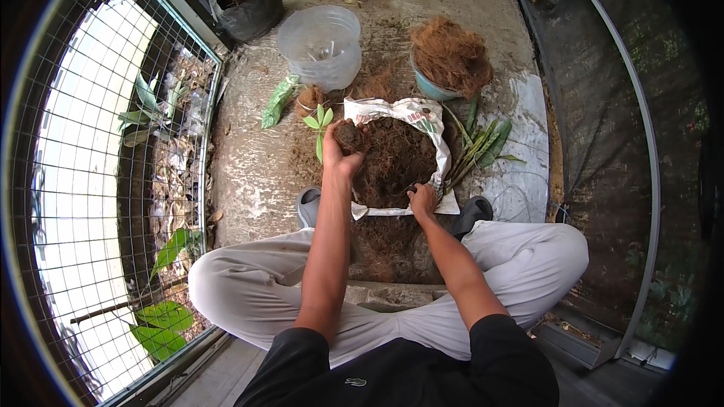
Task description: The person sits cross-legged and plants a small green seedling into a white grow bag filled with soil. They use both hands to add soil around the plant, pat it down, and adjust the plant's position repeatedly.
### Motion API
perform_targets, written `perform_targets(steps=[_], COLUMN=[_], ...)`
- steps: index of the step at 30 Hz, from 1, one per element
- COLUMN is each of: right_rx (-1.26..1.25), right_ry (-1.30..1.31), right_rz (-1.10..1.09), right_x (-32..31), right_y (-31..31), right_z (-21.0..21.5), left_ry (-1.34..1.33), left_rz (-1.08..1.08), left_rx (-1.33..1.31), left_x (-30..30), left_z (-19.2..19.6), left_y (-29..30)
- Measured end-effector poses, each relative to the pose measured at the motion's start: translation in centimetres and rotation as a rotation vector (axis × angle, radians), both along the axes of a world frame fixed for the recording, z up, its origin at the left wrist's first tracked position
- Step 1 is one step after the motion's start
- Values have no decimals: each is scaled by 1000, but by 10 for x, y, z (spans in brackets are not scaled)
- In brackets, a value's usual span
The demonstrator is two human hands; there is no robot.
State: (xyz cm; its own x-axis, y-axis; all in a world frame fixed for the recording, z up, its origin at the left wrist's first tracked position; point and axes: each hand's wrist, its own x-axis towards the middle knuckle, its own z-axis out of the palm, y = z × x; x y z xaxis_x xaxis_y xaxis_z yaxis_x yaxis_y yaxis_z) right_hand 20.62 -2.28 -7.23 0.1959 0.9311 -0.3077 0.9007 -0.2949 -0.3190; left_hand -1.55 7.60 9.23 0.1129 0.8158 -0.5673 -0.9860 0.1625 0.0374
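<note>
A clump of coconut fibre (348,138) with a small seedling (321,122) is being gripped by the left hand (341,157) above the open sack (430,117); the sack's edge is being pinched by the right hand (422,200). Loosely held, fibre is likely being shed, exposing roots.

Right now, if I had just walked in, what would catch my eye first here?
Probably the open white sack of dark brown fibrous soil in the middle of the floor, with the left hand lifting a clump of soil and a small green seedling above it, while the right hand rests at its near edge. Behind it stand a clear plastic pot and a teal bowl heaped with coconut fibre.
</note>
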Motion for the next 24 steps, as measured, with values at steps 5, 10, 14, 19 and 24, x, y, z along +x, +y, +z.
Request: perform_targets(steps=[5,10,14,19,24], right_rx=[-4,105,157,145,167], right_ry=[125,294,398,430,468], right_rz=[-73,-273,-325,-395,-450], right_x=[3,7,-5,8,4], right_y=[-1,-6,3,13,19], right_z=[-4,-29,-18,-25,-14], left_ry=[-13,-21,-6,0,-11], left_rz=[-2,13,38,8,3], left_rx=[11,-12,0,7,3], left_x=[-3,-1,-5,-1,-6], left_z=[-3,3,-1,-4,-6], left_y=[-2,-1,-3,1,-1])
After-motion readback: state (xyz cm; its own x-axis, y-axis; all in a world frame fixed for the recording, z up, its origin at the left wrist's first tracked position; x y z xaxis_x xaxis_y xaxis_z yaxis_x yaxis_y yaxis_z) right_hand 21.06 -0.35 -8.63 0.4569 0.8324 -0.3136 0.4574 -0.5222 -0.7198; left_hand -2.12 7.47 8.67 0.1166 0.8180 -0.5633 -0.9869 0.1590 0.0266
